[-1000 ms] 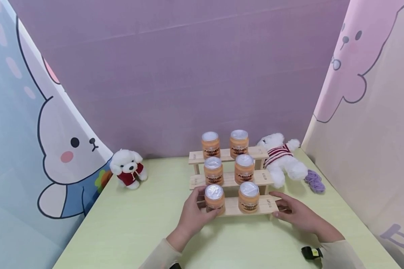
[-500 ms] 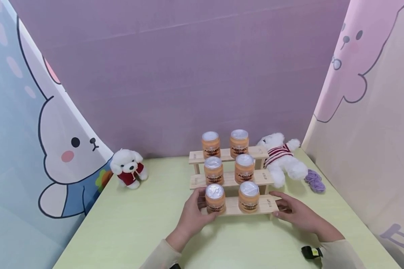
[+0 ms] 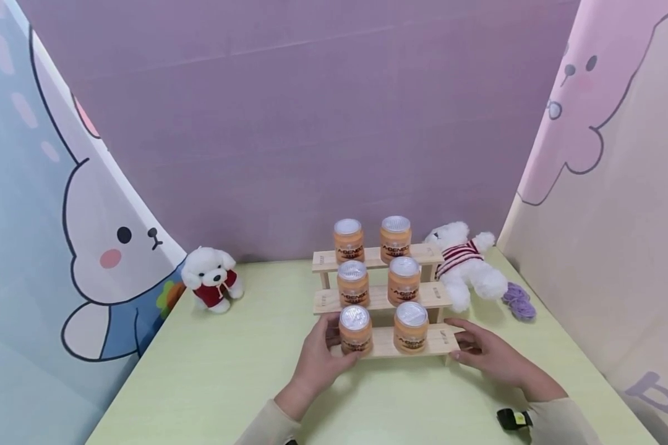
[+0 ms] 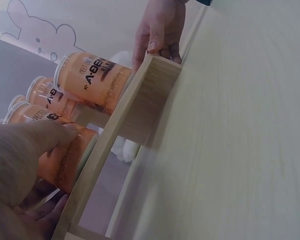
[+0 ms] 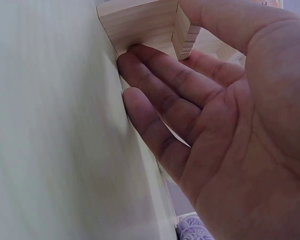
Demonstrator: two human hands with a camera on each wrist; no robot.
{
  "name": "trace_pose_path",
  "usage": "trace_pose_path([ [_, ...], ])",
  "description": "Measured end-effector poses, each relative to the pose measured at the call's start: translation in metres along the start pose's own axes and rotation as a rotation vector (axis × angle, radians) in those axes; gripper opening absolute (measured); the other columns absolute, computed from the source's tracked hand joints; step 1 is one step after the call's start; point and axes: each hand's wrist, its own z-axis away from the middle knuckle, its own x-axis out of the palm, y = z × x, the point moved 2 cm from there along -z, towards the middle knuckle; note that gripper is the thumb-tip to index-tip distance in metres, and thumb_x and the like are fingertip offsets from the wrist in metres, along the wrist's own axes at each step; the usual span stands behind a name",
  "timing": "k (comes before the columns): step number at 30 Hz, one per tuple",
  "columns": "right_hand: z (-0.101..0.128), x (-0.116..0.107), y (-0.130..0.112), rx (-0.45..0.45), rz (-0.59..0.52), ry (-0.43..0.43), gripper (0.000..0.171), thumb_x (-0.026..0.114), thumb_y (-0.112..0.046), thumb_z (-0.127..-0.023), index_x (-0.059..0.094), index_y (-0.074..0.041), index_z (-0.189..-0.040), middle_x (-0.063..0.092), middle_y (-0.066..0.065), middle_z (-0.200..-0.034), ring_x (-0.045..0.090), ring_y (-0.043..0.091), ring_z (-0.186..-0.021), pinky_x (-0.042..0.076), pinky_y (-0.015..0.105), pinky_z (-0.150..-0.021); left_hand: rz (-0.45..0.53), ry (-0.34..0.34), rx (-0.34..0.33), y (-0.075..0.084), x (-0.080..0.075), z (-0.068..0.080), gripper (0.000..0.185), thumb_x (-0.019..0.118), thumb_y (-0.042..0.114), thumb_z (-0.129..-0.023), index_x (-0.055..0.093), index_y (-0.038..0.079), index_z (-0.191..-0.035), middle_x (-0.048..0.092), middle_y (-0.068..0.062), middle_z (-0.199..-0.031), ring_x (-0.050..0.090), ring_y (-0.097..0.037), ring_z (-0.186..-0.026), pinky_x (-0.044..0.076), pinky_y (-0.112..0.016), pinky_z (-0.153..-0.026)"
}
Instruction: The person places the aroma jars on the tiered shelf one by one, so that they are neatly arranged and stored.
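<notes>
A three-step wooden display stand (image 3: 381, 349) bears several orange labelled jars with pale lids, two on each step. At the lowest step, my left hand (image 3: 321, 358) grips the front left jar (image 3: 356, 339), its thumb across the label and the other fingers round the far side. That jar (image 4: 65, 162) sits on the board in the left wrist view. My right hand (image 3: 492, 357) holds the right end of the same step between thumb and index finger. In the right wrist view its other fingers (image 5: 155, 90) reach in by the leg. The front right jar (image 3: 411, 330) stands between the hands.
A white plush dog (image 3: 211, 281) in red sits at the left of the pale green table (image 3: 222, 383). Behind the stand's right side lies a white plush bear (image 3: 470, 272) in a striped top, with a purple yarn bundle (image 3: 519, 301) beside it. Printed cloth walls surround the table.
The left thumb has shifted slightly left and down along the front left jar, baring more of its label. The right hand keeps its place on the stand.
</notes>
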Motion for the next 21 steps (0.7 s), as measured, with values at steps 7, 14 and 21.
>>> trace_pose_path([
  [7, 0.0012, 0.0014, 0.0064, 0.013, 0.003, -0.004, 0.076, 0.073, -0.022, -0.1, 0.032, -0.002, -0.161, 0.069, 0.02, -0.131, 0.07, 0.018, -0.111, 0.057, 0.026, -0.091, 0.003, -0.012, 0.036, 0.0006, -0.0009, 0.0009, 0.079, 0.093, 0.006, -0.076, 0.05, 0.014, -0.142, 0.063, -0.001, -0.133, 0.066, -0.02, -0.114, 0.058, -0.032, -0.096],
  [14, -0.0014, 0.0001, 0.0074, 0.013, -0.004, -0.013, 0.077, 0.073, -0.023, -0.1, 0.031, -0.003, -0.162, 0.068, 0.021, -0.133, 0.071, 0.019, -0.112, 0.057, 0.026, -0.092, 0.009, -0.005, 0.058, -0.0003, -0.0028, -0.0004, 0.079, 0.093, 0.005, -0.075, 0.051, 0.012, -0.141, 0.064, -0.002, -0.131, 0.066, -0.021, -0.113, 0.058, -0.033, -0.095],
  [21, -0.0002, 0.0004, 0.0089, 0.008, -0.016, -0.017, 0.077, 0.073, -0.02, -0.1, 0.031, -0.001, -0.161, 0.069, 0.021, -0.131, 0.071, 0.018, -0.11, 0.057, 0.027, -0.091, 0.028, -0.024, 0.037, -0.0011, -0.0032, -0.0004, 0.079, 0.093, 0.007, -0.077, 0.05, 0.012, -0.143, 0.064, -0.002, -0.131, 0.065, -0.022, -0.115, 0.058, -0.035, -0.097],
])
